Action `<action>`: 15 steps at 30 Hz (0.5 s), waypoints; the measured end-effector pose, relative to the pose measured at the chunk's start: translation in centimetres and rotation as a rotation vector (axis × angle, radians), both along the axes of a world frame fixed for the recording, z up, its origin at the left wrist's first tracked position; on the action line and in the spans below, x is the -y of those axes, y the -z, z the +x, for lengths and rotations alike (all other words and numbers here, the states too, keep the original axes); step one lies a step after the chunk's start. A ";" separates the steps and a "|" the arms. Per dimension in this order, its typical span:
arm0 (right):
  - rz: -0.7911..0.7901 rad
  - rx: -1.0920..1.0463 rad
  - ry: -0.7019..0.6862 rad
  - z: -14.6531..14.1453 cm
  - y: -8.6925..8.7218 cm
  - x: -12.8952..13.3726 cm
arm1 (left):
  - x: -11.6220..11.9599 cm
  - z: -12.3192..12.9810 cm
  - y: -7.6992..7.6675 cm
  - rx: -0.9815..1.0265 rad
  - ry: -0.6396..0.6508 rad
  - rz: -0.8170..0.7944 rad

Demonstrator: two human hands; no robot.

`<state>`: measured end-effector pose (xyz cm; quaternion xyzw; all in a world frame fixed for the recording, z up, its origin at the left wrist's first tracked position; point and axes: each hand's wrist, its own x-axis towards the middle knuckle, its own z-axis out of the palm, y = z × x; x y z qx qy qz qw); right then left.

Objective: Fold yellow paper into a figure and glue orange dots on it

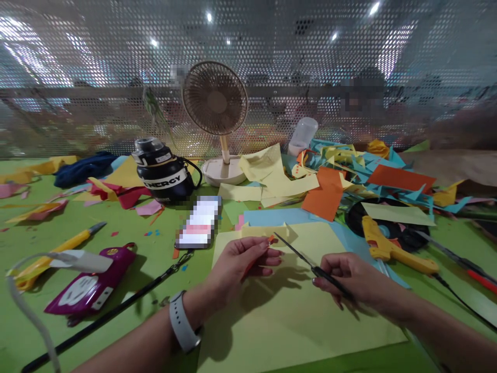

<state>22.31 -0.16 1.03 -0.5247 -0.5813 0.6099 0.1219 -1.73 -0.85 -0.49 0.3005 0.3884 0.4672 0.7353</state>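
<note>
L hand (243,259) pinches a small orange paper scrap (271,239) in its fingers, approx. mid-view, above a pale-yellow sheet (310,326). R hand (355,277) has its fingers wrapped round the black handle of the scissors (297,250); tip's just beside the scrap, can't tell if touching. Sheet lies on the green surface (15,336), w/ phone (200,223) nr its upper-L corner & yellow glue gun (411,258) to the R.
</note>
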 end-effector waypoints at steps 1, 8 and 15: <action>-0.007 -0.009 -0.007 0.0 0.0 0.0 | 0.0 0.0 0.0 0.005 -0.002 0.001; -0.016 -0.031 -0.007 -0.6 -0.5 0.3 | 0.0 0.1 0.1 0.035 0.007 -0.004; -0.043 -0.037 0.027 -1.1 -0.8 0.3 | 0.1 0.3 -0.6 0.020 0.012 -0.028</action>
